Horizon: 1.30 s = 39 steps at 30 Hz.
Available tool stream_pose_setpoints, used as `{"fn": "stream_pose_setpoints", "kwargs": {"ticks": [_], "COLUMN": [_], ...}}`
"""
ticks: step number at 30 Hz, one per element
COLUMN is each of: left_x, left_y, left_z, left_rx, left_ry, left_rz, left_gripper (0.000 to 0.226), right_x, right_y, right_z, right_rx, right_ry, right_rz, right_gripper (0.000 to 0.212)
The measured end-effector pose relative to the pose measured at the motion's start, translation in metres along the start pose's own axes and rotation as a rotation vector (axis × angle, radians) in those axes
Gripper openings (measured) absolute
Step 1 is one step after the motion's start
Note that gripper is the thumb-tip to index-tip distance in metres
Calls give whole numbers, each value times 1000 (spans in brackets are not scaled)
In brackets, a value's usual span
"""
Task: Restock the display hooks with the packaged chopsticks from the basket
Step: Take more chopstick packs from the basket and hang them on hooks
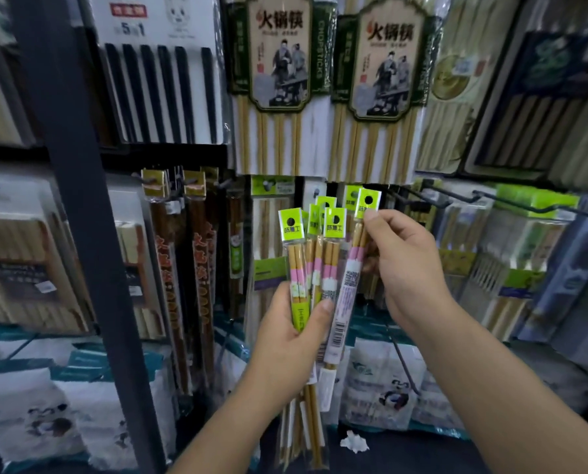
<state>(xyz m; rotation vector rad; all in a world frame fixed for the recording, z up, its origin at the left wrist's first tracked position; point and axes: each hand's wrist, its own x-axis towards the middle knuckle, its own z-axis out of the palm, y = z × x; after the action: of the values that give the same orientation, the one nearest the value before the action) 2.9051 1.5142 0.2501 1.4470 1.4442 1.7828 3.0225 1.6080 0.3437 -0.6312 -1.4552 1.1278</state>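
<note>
The left hand [290, 336] grips the bunch [297, 258], the right hand [408, 265] pinches one pack [350, 285], which may slip if it misses the hook [436, 197].

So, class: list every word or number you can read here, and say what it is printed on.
"火锅筷": left tall pack and right tall pack.
"CHOPSTICKS": down the side of the left tall pack.
"5", "1": white-card pack, top left.
Too blurred or small to read: green headers of the held packs, barcode label, red characters on the brown packs.
</note>
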Motion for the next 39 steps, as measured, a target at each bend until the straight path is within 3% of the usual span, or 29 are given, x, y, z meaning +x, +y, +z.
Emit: {"fn": "stream_pose_setpoints", "kwargs": {"ticks": [10, 14, 21, 25, 30, 35, 39], "left_x": [2, 2, 3, 2, 0, -2, -1], "left_y": [3, 3, 0, 1, -1, -3, -4], "left_z": [-10, -8, -6, -6, -5, 2, 5], "left_rx": [-139, -115, -144, -130, -189, -181, -127], "left_ry": [0, 5, -15, -14, -23, -44, -45], "left_rz": [-35, 40, 10, 30, -20, -15, -4], "left_gripper": [40, 21, 16, 25, 18, 17, 25], "right_x": [21, 24, 34, 33, 14, -19, -26], "right_y": [0, 7, 17, 23, 25, 11, 6], "right_z": [3, 0, 3, -1, -10, -8, -4], "right_rx": [-75, -98, -233, -281, -327, -161, -168], "right_ry": [40, 39, 68, 115, 167, -89, -92], "right_rz": [18, 42, 18, 30, -73, -95, -89], "right_gripper": [26, 28, 40, 32, 21, 23, 19]}}
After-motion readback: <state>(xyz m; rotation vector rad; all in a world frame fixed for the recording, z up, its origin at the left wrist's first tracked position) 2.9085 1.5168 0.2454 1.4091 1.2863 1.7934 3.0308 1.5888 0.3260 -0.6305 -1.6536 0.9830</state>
